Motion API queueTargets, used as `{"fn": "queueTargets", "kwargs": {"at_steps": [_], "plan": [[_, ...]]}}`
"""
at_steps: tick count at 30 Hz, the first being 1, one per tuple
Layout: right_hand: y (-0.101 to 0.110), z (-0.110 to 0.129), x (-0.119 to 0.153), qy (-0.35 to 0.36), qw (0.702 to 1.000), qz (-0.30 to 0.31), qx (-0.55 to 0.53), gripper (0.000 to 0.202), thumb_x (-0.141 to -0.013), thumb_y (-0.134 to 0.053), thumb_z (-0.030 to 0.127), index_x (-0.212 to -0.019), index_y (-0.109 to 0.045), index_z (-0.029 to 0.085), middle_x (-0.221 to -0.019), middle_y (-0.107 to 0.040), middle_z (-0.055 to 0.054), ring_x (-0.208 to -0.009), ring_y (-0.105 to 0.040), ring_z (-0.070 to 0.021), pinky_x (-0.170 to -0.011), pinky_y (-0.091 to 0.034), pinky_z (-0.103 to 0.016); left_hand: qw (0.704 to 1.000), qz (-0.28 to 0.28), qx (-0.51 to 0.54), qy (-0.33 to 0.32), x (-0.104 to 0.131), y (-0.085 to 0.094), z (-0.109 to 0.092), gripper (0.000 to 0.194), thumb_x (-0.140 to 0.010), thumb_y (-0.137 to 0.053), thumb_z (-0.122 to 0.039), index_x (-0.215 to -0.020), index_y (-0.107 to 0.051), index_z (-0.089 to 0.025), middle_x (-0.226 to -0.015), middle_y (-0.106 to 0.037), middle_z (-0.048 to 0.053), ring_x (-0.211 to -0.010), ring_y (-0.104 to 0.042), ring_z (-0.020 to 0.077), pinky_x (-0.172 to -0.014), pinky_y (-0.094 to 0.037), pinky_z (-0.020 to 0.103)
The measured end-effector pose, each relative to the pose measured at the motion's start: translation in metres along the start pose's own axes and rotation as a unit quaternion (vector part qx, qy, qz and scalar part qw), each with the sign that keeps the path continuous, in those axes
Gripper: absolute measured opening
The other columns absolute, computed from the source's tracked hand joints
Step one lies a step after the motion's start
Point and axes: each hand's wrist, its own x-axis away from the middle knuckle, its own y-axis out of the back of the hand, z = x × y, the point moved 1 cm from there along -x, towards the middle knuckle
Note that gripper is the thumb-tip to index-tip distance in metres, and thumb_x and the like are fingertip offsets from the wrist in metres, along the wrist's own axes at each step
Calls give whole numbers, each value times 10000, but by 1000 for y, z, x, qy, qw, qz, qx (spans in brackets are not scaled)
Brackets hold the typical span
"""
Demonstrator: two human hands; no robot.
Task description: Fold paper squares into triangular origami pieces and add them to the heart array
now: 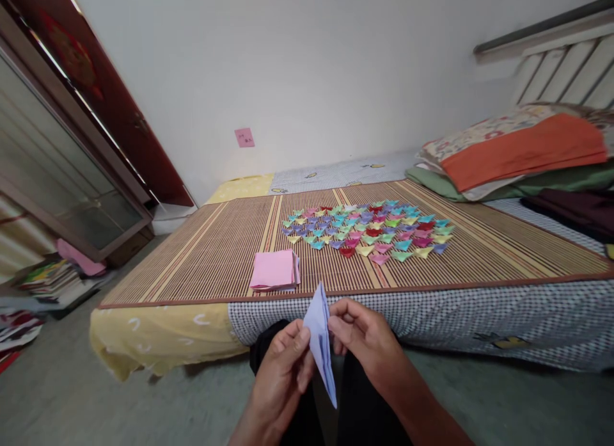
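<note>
A folded light-blue paper (319, 334) stands upright between my hands, in front of the bed's near edge. My left hand (288, 359) pinches its left side between thumb and fingers. At the paper's right edge, my right hand (357, 334) has its thumb and fingertips closed on the folded layers. Just beyond, a stack of square paper with a pink sheet on top (272, 270) lies on the striped mat (206, 247). Several small folded paper pieces (364, 231) in many colours are laid out in rows on the mat.
Pillows and folded bedding (522, 148) are piled at the right of the bed. A pink note (244, 137) is stuck on the wall. Books (50, 279) are stacked at the far left near a glass-panelled door (81, 151).
</note>
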Motion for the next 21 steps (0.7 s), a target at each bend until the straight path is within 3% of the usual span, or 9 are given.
{"fn": "queueTargets", "kwargs": {"at_steps": [2, 7, 14, 21], "plan": [[0, 2, 0, 0, 1000, -1, 11, 241, -912, -651, 413, -870, -635, 176, -725, -593, 15, -620, -558, -122, -596, -483, -241, 1000, -5, -17, -11, 0, 1, 0, 311, -917, -722, -361, -753, -592, -130, -505, -460, -76, -373, -203, -7, -427, -143, 145], [1, 1, -2, -17, 999, 4, 27, 169, -892, -630, 334, -831, -607, 178, -701, -575, 21, -618, -548, -122, -602, -476, -244, 998, -13, -56, -12, 2, 6, 3, 361, -903, -719, -435, -750, -564, -147, -504, -462, -80, -372, -194, 4, -424, -127, 167], [11, -8, -5, -41, 997, 8, 59, 62, -838, -639, 237, -816, -624, 181, -733, -628, 4, -664, -565, -139, -614, -463, -248, 951, -84, -289, -77, 6, 5, -6, 445, -900, -656, -579, -773, -595, -156, -566, -482, -63, -413, -342, 46, -411, -269, 164], [8, -7, 1, -27, 996, 74, 42, 49, -794, -581, 161, -780, -623, 180, -704, -583, 24, -647, -532, -128, -605, -434, -237, 957, -50, -280, -62, 4, 3, -7, 434, -924, -624, -569, -768, -574, -167, -495, -457, -82, -382, -322, 47, -423, -253, 176]]}}
